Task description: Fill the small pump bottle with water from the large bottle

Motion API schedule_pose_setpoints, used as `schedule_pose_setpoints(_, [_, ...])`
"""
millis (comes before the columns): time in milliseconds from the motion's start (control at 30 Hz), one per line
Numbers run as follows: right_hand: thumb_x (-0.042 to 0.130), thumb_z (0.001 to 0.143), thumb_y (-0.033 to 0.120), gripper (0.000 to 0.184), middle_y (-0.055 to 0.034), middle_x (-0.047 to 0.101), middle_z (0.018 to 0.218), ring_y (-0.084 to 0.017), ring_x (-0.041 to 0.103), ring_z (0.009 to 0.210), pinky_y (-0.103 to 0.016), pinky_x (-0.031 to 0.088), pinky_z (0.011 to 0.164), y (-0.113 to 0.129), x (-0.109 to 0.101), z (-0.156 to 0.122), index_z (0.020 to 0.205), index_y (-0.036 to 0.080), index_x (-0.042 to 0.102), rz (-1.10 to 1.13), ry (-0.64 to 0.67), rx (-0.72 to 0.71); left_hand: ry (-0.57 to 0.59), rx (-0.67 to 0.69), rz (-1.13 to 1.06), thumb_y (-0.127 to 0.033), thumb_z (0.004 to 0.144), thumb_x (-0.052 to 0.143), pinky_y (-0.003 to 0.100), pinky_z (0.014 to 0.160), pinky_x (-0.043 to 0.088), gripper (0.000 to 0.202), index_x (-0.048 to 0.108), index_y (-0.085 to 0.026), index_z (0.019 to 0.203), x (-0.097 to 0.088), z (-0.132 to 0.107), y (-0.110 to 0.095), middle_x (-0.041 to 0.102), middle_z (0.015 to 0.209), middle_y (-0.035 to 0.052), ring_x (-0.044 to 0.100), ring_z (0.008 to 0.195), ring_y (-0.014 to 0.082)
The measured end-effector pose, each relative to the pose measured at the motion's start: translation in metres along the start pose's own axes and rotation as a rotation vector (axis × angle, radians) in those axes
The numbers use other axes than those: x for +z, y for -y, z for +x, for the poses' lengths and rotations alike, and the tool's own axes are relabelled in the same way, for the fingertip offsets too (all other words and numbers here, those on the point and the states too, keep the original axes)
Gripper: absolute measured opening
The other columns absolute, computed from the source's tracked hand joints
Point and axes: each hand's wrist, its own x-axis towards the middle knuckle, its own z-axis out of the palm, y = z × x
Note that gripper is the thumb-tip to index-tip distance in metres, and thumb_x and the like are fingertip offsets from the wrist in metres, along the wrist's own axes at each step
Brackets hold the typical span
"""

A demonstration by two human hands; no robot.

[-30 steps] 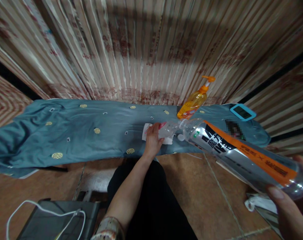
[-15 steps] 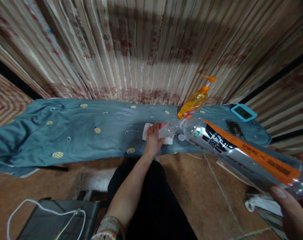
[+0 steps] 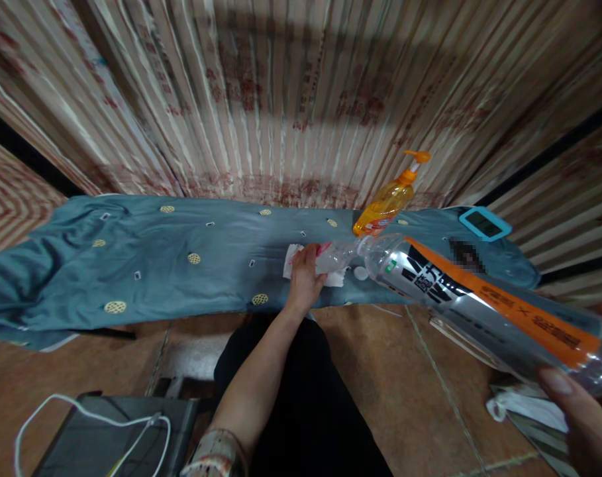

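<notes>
My right hand [image 3: 576,404], at the right edge, grips the base end of a large clear plastic bottle [image 3: 479,298] with an orange and silver label. That bottle is tilted, its neck pointing down to the left. Its mouth meets the mouth of a smaller clear plastic bottle [image 3: 338,255], around which my left hand [image 3: 305,278] is closed. A bit of pink shows by my left fingers. Beneath the small bottle lies a white tissue [image 3: 336,278]. A white cap [image 3: 361,273] rests just under the large bottle's neck. Whether liquid is flowing I cannot tell.
An orange pump bottle [image 3: 384,205] stands behind the two mouths on the blue-green cloth [image 3: 226,232]. Farther right are a blue-framed device [image 3: 484,223] and a blurred dark patch [image 3: 467,255]. A grey stool [image 3: 106,437] with a white cable [image 3: 97,417] is at lower left.
Almost nothing differs. The large bottle and my right hand have shifted very slightly to the right in view; both hands keep their hold.
</notes>
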Motion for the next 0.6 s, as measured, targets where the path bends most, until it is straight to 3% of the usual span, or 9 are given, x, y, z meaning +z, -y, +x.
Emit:
schedule_pose_setpoints(167, [0.088, 0.042, 0.062, 0.112, -0.0093, 0.05, 0.128, -0.045, 0.043, 0.118, -0.069, 0.026, 0.102, -0.002, -0.001, 0.002, 0.141, 0.03, 0.047, 0.005, 0.021, 0.093, 0.004, -0.006, 0.001, -0.007, 0.07, 0.062, 0.049, 0.109, 0.037, 0.064, 0.041, -0.019, 0.129, 0.0, 0.0, 0.0, 0.054, 0.131, 0.0119, 0.049, 0.124, 0.0283])
schedule_pose_setpoints(400, [0.086, 0.046, 0.062, 0.107, -0.0097, 0.05, 0.128, -0.046, 0.04, 0.12, -0.072, 0.023, 0.101, 0.003, -0.001, 0.001, 0.141, 0.03, 0.048, -0.018, 0.013, 0.027, 0.0, 0.0, 0.0, -0.007, 0.07, 0.062, 0.05, 0.109, 0.037, 0.065, 0.039, -0.019, 0.13, 0.0, 0.0, 0.0, 0.054, 0.131, 0.0121, 0.049, 0.124, 0.0287])
schedule_pose_setpoints(600, [0.085, 0.043, 0.066, 0.112, -0.0101, 0.049, 0.128, -0.046, 0.044, 0.116, -0.072, 0.028, 0.098, -0.009, -0.008, 0.004, 0.142, 0.03, 0.046, -0.093, 0.044, 0.028, 0.001, -0.012, 0.0, -0.006, 0.069, 0.062, 0.049, 0.108, 0.038, 0.064, 0.041, -0.018, 0.128, -0.001, 0.0, -0.001, 0.055, 0.129, 0.0121, 0.05, 0.123, 0.0287])
